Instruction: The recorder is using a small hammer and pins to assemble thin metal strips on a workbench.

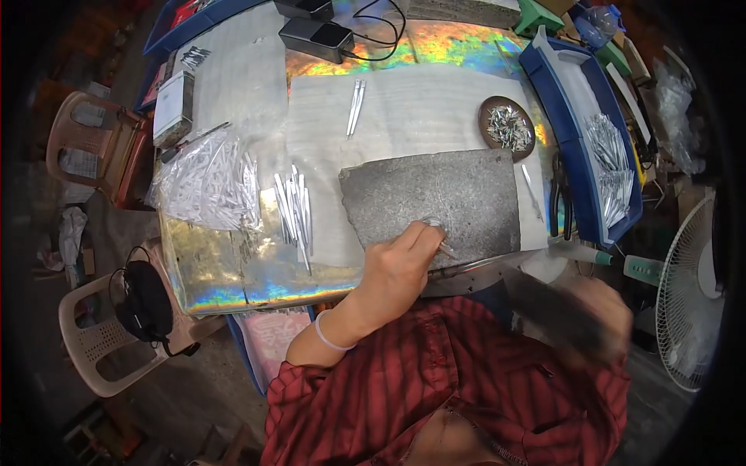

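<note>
Worktop seen from above, with metal strips at several places upon it. At the lower centre of the frame we see the left hand, its thumb and fingers pinched on a small piece, which lies at the near part of a grey slab. The fingers hide most of this piece, so we cannot tell its full shape. The right hand, lower right of the frame, is blurred beside a dark object; we cannot tell how firmly, or whether, its fingers close on it.

As to progress, we judge the work to be partway through, with one piece being handled on the slab. At the left of the frame lie a plastic bag of pale strips and, just beside it, a loose pile. At the right, a blue tray holds many strips, and a brown dish near the slab's far corner holds short bits. A pair of strips lies apart at the upper centre. Much material appears to remain, though we cannot tell which group is finished and which is waiting. Pliers rest between slab and tray.
</note>
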`<act>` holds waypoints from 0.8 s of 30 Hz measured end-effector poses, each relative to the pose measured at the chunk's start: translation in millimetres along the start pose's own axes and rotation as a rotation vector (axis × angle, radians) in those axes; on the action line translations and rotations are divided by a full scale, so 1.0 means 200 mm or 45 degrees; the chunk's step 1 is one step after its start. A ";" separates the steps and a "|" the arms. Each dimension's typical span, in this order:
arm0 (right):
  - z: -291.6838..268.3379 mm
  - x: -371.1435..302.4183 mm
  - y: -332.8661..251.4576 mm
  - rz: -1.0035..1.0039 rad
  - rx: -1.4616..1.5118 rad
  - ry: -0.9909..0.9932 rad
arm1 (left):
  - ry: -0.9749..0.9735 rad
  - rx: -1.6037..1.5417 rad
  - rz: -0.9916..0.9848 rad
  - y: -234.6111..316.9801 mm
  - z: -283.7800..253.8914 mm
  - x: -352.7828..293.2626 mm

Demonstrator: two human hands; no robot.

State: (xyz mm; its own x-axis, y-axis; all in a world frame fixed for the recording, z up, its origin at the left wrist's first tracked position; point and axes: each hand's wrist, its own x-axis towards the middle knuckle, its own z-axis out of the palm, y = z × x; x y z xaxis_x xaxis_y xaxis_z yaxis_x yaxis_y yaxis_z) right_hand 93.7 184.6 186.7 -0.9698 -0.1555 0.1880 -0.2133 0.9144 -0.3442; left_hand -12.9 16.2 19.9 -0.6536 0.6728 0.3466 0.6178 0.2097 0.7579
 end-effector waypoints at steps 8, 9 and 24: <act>0.07 -0.08 0.15 -0.149 0.234 0.115 | 0.051 -0.050 0.027 -0.02 -0.01 0.00; 0.06 -0.15 0.12 0.067 0.338 0.163 | 0.058 -0.102 0.016 0.00 -0.02 -0.01; 0.66 0.04 0.33 0.381 -0.027 -0.032 | 0.249 -1.886 -0.859 0.10 -0.17 -0.01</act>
State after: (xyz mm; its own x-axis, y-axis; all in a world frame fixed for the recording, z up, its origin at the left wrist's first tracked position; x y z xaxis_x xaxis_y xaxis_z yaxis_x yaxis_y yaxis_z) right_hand 56.9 194.7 42.9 -0.9919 0.1129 0.0584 0.0844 0.9287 -0.3612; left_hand -14.6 -5.6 53.4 -0.7284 0.6280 -0.2739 -0.6432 -0.4891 0.5891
